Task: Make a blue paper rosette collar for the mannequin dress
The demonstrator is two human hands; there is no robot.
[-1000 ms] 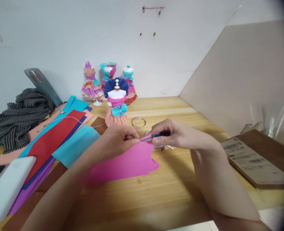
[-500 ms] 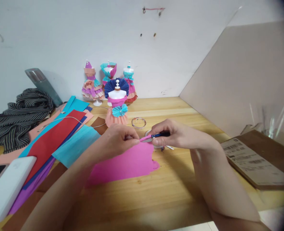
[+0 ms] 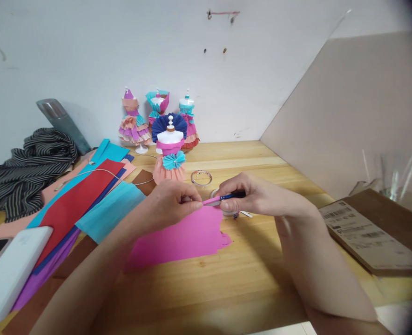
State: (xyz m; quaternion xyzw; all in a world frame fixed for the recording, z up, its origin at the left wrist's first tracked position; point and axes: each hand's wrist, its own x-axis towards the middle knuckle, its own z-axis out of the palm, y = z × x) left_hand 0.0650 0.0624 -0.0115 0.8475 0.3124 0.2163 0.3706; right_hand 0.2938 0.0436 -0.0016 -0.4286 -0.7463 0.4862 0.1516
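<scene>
My left hand is closed in a pinch on the end of a narrow folded pink paper strip. My right hand grips small scissors with dark blue handles, and their metal blades lie along the strip. Fingers cover part of the handles and the strip's left end. Beneath both hands, a bright pink crepe paper sheet with a ragged right edge lies on the wooden table. Just behind the right fingertips, a round white-rimmed item is mostly hidden.
Several small dress forms in paper dresses stand at the back, the nearest with a navy fan collar. A wire ring lies beside it. Coloured paper sheets, a white device and striped cloth fill the left; a cardboard package lies right.
</scene>
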